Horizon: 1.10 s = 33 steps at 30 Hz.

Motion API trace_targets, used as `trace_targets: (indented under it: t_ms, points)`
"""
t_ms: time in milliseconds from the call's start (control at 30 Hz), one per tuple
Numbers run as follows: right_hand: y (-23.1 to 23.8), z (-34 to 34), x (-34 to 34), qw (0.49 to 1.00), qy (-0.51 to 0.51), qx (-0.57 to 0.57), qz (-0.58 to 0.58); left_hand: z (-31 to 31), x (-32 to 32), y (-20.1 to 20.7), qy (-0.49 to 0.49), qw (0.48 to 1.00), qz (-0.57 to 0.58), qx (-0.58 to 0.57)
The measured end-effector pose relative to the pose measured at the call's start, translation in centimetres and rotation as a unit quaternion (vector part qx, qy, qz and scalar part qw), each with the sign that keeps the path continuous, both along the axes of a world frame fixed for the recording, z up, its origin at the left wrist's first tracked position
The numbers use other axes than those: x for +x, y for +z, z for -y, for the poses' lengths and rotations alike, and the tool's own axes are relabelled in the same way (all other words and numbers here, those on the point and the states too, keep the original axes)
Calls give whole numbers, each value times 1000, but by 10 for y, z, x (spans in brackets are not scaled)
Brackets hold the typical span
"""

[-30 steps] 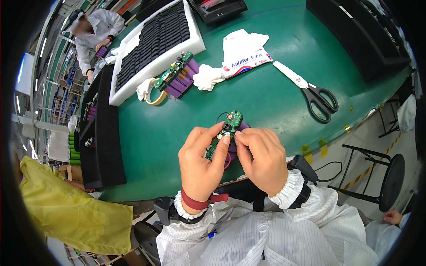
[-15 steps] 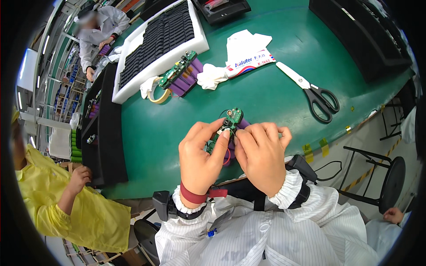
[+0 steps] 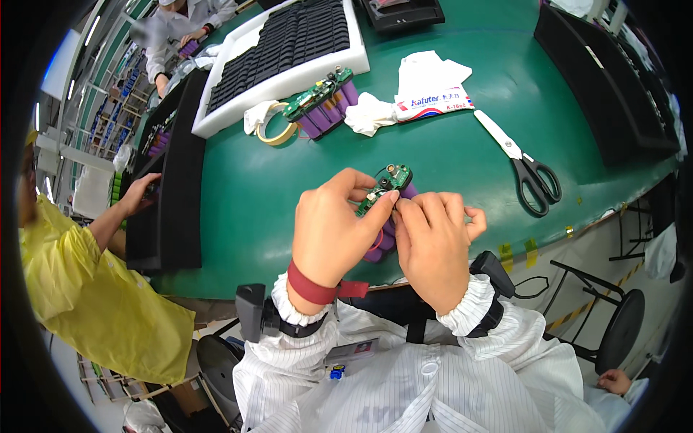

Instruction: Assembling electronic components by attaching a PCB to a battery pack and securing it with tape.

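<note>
My left hand [image 3: 333, 229] is closed around a battery pack with a green circuit board [image 3: 397, 175] on top and purple cells [image 3: 384, 242] below. Its thumb presses along the board's edge, beside a small white connector and thin wires. A red wire loops out below that thumb. My right hand [image 3: 437, 249] comes in from the other side, thumb and forefinger pinched at the board next to my left thumb tip. Whatever those fingertips grip is too small and hidden to make out. The pack is tilted just above the near edge of the green table.
Farther off lie a second battery pack [image 3: 326, 110], a tape roll [image 3: 277, 133], a glue tube [image 3: 433, 105] with white tissue, and black-handled scissors [image 3: 533, 177]. Behind them stands a white foam tray [image 3: 216, 127] of black pieces. Black bins [image 3: 182, 195] flank the table; a yellow-sleeved person reaches into the left one.
Both hands stay at the pack, which has shifted slightly right in view. My left fingers have curled more behind the board. The co-worker in yellow has reached an arm into the left bin.
</note>
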State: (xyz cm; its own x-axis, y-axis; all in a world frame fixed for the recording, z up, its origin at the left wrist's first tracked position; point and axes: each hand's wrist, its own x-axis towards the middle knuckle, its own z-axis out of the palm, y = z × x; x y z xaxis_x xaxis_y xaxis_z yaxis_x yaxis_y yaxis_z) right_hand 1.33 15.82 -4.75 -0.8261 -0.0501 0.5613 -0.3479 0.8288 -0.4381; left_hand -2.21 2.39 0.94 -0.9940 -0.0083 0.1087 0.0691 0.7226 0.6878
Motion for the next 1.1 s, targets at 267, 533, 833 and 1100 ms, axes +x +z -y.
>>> trace_targets:
  t_ms: [267,533,833,1100]
  points:
    - [2,-14,-2,999,31,-19,2,7,-13,0,-51,990,91,97]
    - [12,-21,2,995,65,-71,-36,12,-16,-1,-60,988,105,96]
    - [0,-9,-2,993,49,-108,-5,14,-20,-6,-62,979,141,135]
    - [4,-9,-8,984,53,-168,21,18,-24,-2,-52,959,167,223]
